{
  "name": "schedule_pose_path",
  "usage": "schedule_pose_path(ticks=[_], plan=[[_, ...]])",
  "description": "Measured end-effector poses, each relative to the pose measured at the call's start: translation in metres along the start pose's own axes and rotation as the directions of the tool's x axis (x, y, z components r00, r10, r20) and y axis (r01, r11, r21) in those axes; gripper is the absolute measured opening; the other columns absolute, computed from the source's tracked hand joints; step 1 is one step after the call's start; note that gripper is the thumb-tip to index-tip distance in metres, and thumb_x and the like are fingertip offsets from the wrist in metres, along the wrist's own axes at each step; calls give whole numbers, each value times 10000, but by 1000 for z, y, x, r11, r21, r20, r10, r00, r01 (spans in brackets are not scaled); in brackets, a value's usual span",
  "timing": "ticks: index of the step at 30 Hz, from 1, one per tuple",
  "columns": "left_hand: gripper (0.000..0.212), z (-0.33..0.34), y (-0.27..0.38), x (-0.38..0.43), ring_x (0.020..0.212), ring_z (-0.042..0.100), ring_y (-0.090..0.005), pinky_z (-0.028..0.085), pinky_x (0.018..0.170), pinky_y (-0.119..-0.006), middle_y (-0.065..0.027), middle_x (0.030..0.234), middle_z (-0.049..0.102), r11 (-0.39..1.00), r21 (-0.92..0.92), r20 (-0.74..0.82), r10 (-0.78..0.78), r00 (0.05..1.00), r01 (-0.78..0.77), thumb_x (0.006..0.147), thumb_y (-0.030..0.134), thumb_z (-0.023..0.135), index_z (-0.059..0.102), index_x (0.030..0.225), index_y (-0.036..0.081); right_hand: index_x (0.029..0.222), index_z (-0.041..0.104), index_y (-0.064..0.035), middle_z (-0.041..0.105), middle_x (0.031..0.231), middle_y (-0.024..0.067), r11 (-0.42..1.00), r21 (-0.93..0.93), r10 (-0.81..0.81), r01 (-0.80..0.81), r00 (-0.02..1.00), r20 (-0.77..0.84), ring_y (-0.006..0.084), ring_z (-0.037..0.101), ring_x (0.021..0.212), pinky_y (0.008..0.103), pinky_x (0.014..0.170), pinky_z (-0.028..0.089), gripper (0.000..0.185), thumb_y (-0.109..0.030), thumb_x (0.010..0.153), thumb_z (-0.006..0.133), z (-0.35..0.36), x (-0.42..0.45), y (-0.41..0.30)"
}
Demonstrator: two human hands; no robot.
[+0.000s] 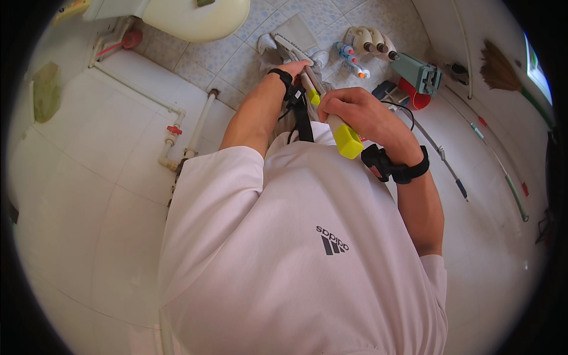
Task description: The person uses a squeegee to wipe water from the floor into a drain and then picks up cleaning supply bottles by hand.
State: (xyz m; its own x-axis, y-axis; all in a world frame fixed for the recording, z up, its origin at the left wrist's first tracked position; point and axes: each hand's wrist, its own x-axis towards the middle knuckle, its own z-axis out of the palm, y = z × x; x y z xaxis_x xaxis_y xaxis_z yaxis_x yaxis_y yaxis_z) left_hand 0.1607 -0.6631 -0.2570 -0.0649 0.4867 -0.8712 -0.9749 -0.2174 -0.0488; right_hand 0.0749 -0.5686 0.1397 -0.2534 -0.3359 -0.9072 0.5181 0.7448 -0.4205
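Note:
My right hand (357, 108) is wrapped around a pale handle with a hollow lime-yellow end (349, 141), close in front of my chest. Farther down, towards my feet, my left hand (293, 70) closes around the pale lower part of what looks like the same long-handled tool. A second lime-yellow section (314, 97) shows between the hands. Past the left hand, a long light-coloured ribbed piece (289, 45) runs between my shoes; how it joins the handle is unclear. Beneath it a grey square (298, 31) lies on the tiled floor. Black straps circle both wrists.
A toilet (204, 20) stands at upper left, beside a red plastic item (132, 39). Pipes with a red valve (174, 130) run along the left. Several bottles (368, 42), a grey-green container (415, 73) and a red bucket (415, 94) stand right; poles (492, 146) and a straw broom (501, 66) line the wall.

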Motion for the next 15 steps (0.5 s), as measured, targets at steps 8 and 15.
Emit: schedule_pose_path(ticks=[8,15], plan=[[314,-5,-5,18,636,662,-246,547,562,-379,-57,802,658,1000,-13,-15,-22,1000,22,890,445,656,613,907,134,834,703,-42,613,742,74,999,-37,36,-36,999,5,189,562,732,307,710,448,322,-307,892,530,2,0,-3],[304,-12,-9,36,613,654,-235,542,548,-372,-47,787,653,1000,8,-11,-25,1000,25,896,432,658,614,909,132,837,695,-34,624,760,91,995,-91,43,-40,999,25,208,578,743,318,717,455,327,-296,895,510,2,-1,-9]])
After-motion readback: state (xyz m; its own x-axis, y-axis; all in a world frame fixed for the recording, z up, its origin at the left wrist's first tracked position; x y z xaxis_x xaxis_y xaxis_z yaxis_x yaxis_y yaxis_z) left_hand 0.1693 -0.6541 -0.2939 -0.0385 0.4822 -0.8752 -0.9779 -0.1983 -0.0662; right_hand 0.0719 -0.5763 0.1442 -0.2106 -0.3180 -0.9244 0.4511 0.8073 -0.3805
